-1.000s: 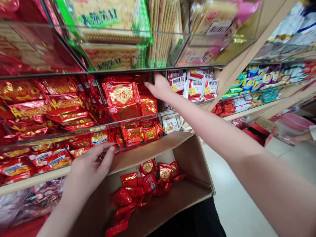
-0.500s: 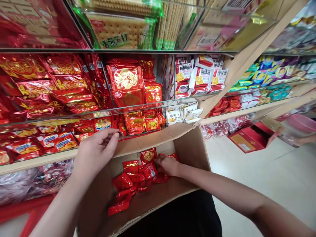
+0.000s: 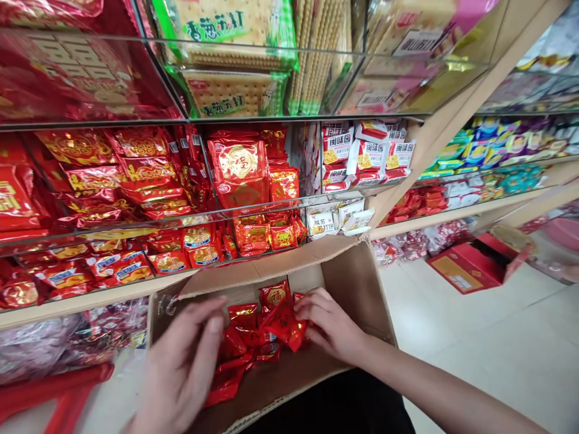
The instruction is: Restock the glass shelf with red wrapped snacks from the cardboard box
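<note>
A cardboard box [image 3: 353, 277] stands open below the shelf, with several red and gold snack packets [image 3: 244, 314] in it. My right hand [image 3: 328, 322] reaches inside, its fingers closed on a red packet [image 3: 289, 325] at the middle of the pile. My left hand [image 3: 187, 355], somewhat blurred, hovers over the box's left side. Its thumb and fingers are apart and nothing shows between them.
Ahead, glass-fronted shelves [image 3: 181, 214] hold red packets, white cracker packs [image 3: 322, 222] and large biscuit packs [image 3: 235, 90]. A red carton [image 3: 470, 265] lies on the floor at the right. A red frame [image 3: 58, 392] is at the lower left.
My left hand has come down and nearer, from the shelf edge to above the box. My right hand has lifted slightly with a red packet. The view has tilted up a little.
</note>
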Available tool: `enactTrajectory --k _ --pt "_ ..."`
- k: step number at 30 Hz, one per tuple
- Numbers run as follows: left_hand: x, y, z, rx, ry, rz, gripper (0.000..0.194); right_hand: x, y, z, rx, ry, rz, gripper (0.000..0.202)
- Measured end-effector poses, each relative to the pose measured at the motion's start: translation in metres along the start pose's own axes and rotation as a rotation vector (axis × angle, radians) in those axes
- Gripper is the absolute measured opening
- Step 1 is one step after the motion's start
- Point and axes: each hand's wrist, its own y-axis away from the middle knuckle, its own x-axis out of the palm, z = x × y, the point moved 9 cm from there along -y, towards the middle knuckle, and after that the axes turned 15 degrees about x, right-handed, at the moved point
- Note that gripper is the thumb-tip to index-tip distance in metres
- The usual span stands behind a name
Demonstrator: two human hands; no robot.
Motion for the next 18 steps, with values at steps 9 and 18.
enactTrajectory --k 9,18 --pt "0.076 0.024 -0.006 -0.536 0.751 0.116 0.055 -0.043 0.018 0.029 0.122 -0.254 -0.420 0.036" --pt "0.069 0.025 -0.005 -0.581 0.851 -0.027 0.039 -0.006 0.010 -0.005 0.584 -0.856 -0.443 0.026"
